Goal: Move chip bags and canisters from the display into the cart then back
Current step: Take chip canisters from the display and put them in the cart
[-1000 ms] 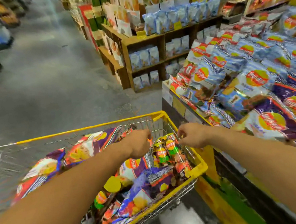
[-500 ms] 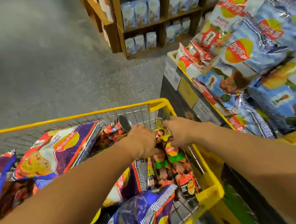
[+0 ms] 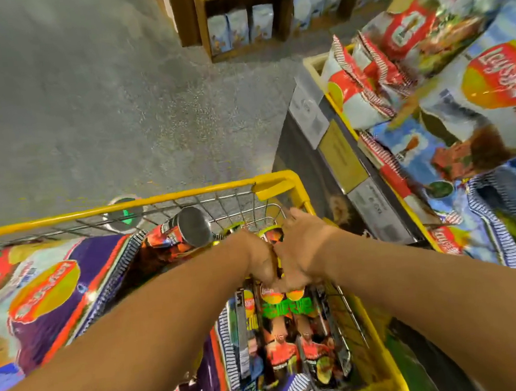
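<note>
At the left side of the cart (image 3: 276,183) we see a large purple chip bag (image 3: 49,297) that lies flat on the other goods. It is soft, full of air and light, so we would hold it at the crimped edge and not squeeze the middle. To the right of it, near the far rim of the cart, one canister (image 3: 180,232) lies tilted; its long axis goes from the lower left to the upper right, and its metal end points up toward the rim. In the right corner of the cart our left hand (image 3: 258,258) and our right hand (image 3: 300,251) meet, touching each other, above a group of canisters (image 3: 286,325). The fingers of both hands curl down around the far ends of these canisters, but how firm the grip is we cannot tell. These canisters lie side by side, with the long axis running from the hands toward us. They are stiff, smooth tubes, probably a little slippery, so we think it is better to grasp them around the body. To the right of the cart, the display (image 3: 337,143) holds many more bags.
</note>
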